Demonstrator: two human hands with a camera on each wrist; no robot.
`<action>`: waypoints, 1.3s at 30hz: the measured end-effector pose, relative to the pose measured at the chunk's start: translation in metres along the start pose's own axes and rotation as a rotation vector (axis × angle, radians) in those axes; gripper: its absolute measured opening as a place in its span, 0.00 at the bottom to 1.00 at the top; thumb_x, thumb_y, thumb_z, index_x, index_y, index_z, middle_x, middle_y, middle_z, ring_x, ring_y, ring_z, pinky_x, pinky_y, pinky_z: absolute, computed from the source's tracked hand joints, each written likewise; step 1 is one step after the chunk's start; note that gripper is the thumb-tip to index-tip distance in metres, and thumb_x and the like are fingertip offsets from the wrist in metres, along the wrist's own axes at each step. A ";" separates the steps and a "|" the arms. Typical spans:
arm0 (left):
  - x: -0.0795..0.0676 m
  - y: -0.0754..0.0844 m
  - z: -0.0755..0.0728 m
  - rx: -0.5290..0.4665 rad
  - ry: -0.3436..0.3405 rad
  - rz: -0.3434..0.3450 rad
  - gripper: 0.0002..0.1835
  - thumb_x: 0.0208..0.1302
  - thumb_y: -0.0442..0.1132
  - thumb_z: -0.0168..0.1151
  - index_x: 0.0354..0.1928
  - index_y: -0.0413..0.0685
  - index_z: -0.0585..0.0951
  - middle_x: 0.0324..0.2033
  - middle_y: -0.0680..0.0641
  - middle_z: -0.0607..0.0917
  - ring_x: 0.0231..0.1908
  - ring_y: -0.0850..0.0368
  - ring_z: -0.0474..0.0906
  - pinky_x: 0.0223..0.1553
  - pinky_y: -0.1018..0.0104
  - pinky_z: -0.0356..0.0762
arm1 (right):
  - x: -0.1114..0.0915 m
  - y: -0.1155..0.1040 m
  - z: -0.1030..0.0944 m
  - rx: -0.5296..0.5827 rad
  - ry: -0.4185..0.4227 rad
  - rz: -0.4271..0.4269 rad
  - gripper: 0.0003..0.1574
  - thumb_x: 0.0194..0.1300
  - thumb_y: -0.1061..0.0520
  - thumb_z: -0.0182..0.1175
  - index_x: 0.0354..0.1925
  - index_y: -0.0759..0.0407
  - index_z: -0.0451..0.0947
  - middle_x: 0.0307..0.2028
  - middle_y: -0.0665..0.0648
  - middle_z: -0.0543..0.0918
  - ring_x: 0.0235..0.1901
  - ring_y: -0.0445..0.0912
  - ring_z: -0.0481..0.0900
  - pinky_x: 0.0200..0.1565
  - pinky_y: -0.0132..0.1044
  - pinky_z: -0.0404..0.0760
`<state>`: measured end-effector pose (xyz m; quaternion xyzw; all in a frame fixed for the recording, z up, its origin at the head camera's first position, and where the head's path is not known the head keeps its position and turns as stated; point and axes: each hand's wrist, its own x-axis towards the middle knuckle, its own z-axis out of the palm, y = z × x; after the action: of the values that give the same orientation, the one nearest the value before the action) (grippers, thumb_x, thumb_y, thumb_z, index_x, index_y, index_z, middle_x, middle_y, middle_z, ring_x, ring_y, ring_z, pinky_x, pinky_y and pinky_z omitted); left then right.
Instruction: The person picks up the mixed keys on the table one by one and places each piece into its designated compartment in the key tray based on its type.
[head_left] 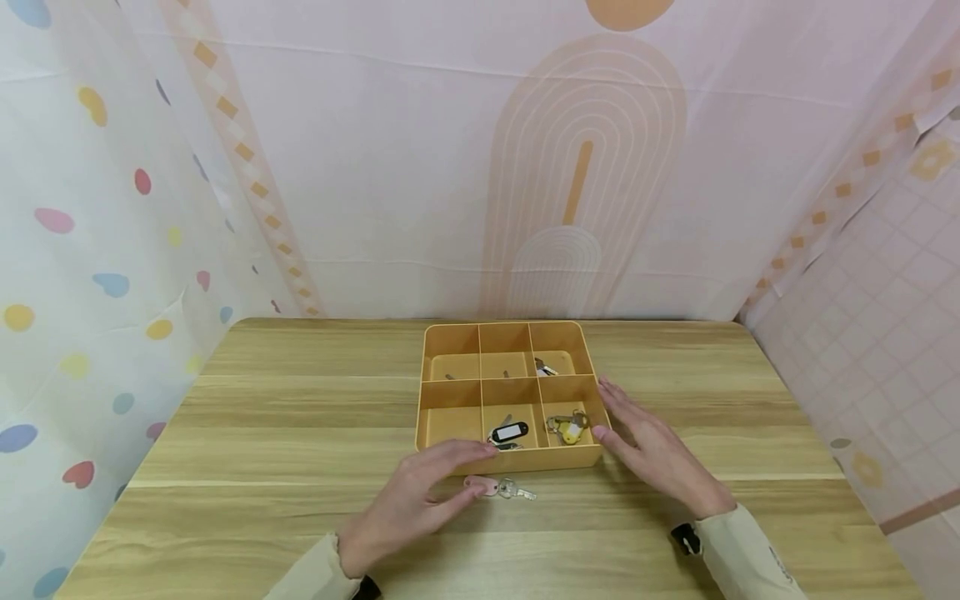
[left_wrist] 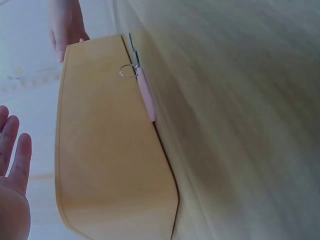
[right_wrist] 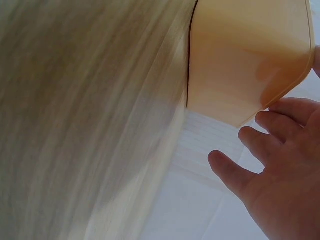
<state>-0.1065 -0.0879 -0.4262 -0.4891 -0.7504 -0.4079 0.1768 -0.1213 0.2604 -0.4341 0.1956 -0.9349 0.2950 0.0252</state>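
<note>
A tan divided organizer box (head_left: 510,458) stands on the table with its compartments facing up. My right hand (head_left: 660,454) is at the box's right side, fingers spread, the fingertips at its upper edge in the right wrist view. My left hand (head_left: 420,504) hovers by the front wall with fingers extended, holding nothing. A key (head_left: 523,493) on a ring with a pink tag (left_wrist: 146,95) lies on the table just before the box. Part of the tag is hidden by my left thumb in the head view.
A key with a black-framed tag (head_left: 509,432) lies in the front middle compartment. Keys with a yellow tag (head_left: 573,428) sit in the front right one. More keys (head_left: 546,367) show at the back right. A patterned curtain (head_left: 375,167) hangs behind the wooden table (head_left: 285,433).
</note>
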 end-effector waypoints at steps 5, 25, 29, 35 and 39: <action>-0.001 0.001 0.005 -0.017 -0.038 0.038 0.21 0.62 0.36 0.66 0.57 0.42 0.78 0.54 0.45 0.82 0.54 0.53 0.78 0.57 0.66 0.72 | 0.000 -0.001 0.000 -0.004 -0.001 0.001 0.41 0.74 0.41 0.49 0.75 0.54 0.50 0.75 0.49 0.48 0.72 0.54 0.51 0.66 0.61 0.56; -0.010 -0.001 0.016 -0.006 -0.475 -0.228 0.27 0.69 0.46 0.58 0.66 0.43 0.71 0.63 0.48 0.74 0.61 0.55 0.71 0.59 0.61 0.70 | -0.001 -0.001 -0.002 -0.006 -0.018 0.015 0.41 0.73 0.40 0.49 0.75 0.53 0.51 0.75 0.48 0.48 0.71 0.51 0.51 0.66 0.58 0.57; -0.013 -0.004 0.017 0.013 -0.514 -0.244 0.28 0.69 0.47 0.59 0.67 0.42 0.70 0.63 0.47 0.74 0.60 0.56 0.72 0.59 0.61 0.71 | -0.001 -0.002 -0.002 -0.013 -0.021 0.016 0.41 0.73 0.39 0.48 0.76 0.53 0.50 0.75 0.48 0.48 0.71 0.52 0.51 0.66 0.59 0.56; -0.015 -0.009 0.018 0.001 -0.553 -0.296 0.28 0.68 0.47 0.60 0.66 0.42 0.72 0.61 0.46 0.76 0.59 0.56 0.73 0.58 0.62 0.72 | 0.000 -0.002 -0.002 -0.015 -0.021 0.008 0.41 0.73 0.40 0.48 0.75 0.54 0.51 0.75 0.49 0.49 0.71 0.54 0.52 0.66 0.59 0.57; -0.016 -0.011 0.018 -0.022 -0.557 -0.303 0.26 0.66 0.45 0.62 0.64 0.41 0.74 0.58 0.47 0.79 0.55 0.60 0.76 0.55 0.66 0.75 | 0.000 -0.002 -0.003 -0.014 -0.022 0.006 0.41 0.74 0.40 0.49 0.76 0.53 0.50 0.75 0.50 0.49 0.71 0.56 0.53 0.66 0.59 0.57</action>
<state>-0.1063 -0.0856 -0.4527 -0.4663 -0.8300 -0.2881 -0.1035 -0.1205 0.2606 -0.4310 0.1957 -0.9377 0.2865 0.0153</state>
